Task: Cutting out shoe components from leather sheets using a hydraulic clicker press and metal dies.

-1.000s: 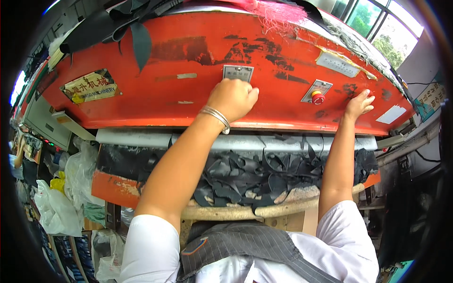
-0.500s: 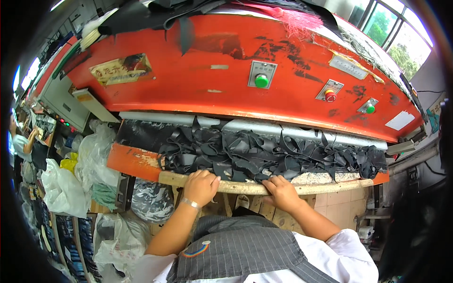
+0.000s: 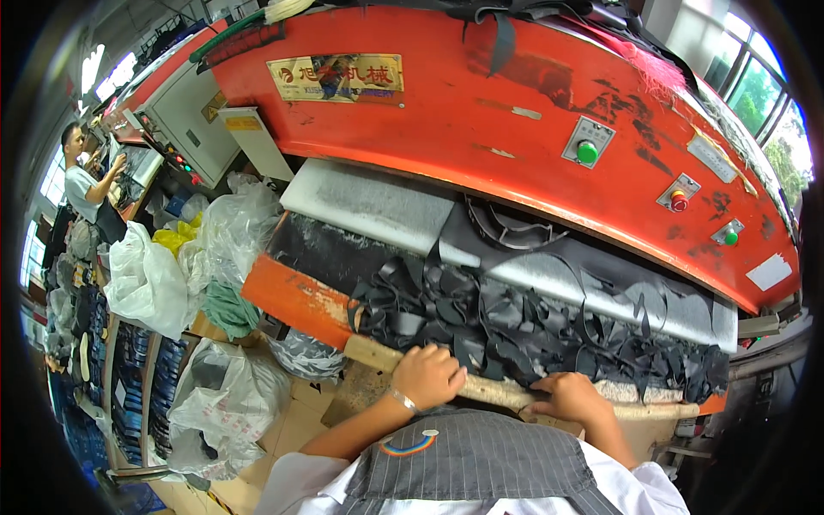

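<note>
My left hand [image 3: 429, 376] is closed over a pale, worn wooden bar [image 3: 369, 351] along the front edge of a red machine [image 3: 429, 120]. Further right, my right hand [image 3: 573, 398] grips the same bar, its fingers partly hidden. Just beyond both hands lies a long heap of black scrap strips [image 3: 498, 313], tangled on a dark ledge. Behind the heap, a white board [image 3: 369, 202] sticks out from under the machine's red front. A black sheet [image 3: 506, 236] with curved cuts lies on it, and some strips trail across the board's edge.
On the red front are a green button [image 3: 587, 152], a red knob [image 3: 679, 202] and a second green button [image 3: 731, 237]. Plastic bags [image 3: 227, 403] and a green cloth [image 3: 232, 307] crowd the left. A person [image 3: 86, 184] stands at the far left beside another machine.
The white board now reaches further out from under the machine, bringing the black cut sheet into view. My view has swung left, and both hands remain on the wooden bar.
</note>
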Motion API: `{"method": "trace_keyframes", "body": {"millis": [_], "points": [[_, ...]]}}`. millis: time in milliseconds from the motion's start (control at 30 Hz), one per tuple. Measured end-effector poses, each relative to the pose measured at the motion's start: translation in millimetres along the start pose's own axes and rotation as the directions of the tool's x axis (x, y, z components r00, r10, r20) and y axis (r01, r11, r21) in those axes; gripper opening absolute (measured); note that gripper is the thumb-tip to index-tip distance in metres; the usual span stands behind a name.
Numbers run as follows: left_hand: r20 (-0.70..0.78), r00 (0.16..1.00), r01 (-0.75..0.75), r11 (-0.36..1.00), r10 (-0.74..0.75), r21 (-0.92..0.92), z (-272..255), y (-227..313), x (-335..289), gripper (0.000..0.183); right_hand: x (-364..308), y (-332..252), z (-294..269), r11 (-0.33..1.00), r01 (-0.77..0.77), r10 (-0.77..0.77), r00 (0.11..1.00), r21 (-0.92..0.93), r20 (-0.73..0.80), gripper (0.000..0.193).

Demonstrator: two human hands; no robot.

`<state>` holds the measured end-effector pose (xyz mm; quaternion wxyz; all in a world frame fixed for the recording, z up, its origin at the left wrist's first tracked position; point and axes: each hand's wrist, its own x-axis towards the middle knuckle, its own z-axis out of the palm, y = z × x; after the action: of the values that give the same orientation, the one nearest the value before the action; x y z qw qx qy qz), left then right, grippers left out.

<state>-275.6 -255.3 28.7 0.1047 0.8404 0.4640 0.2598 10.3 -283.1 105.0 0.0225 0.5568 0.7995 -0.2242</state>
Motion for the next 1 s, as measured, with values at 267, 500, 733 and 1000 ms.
{"method": "trace_keyframes", "body": {"millis": [267,500,733,1000], "points": [[-0.409,0.899,-0.236,0.959,0.155,-0.157,-2,-30,-36,0.015,192,-96,-39,0.728,0.647,-0.646,0.758,0.228,-0.088,0.039],[-0.468,0.813,0.362,0.930,-0.346,-0.058,-32,-45,-106,0.015,397,-267,42,0.413,0.910,-0.903,0.414,0.030,-0.115,0.046],[-0.526,0.626,0.353,0.811,-0.576,-0.467,-13,-63,-123,0.018,515,-382,82,0.510,0.749,-0.682,0.652,-0.423,0.332,0.065],[-0.415,0.678,0.386,0.774,-0.607,-0.502,-9,-65,-97,0.014,537,-377,69,0.446,0.781,-0.763,0.587,-0.437,0.272,0.053]]}}
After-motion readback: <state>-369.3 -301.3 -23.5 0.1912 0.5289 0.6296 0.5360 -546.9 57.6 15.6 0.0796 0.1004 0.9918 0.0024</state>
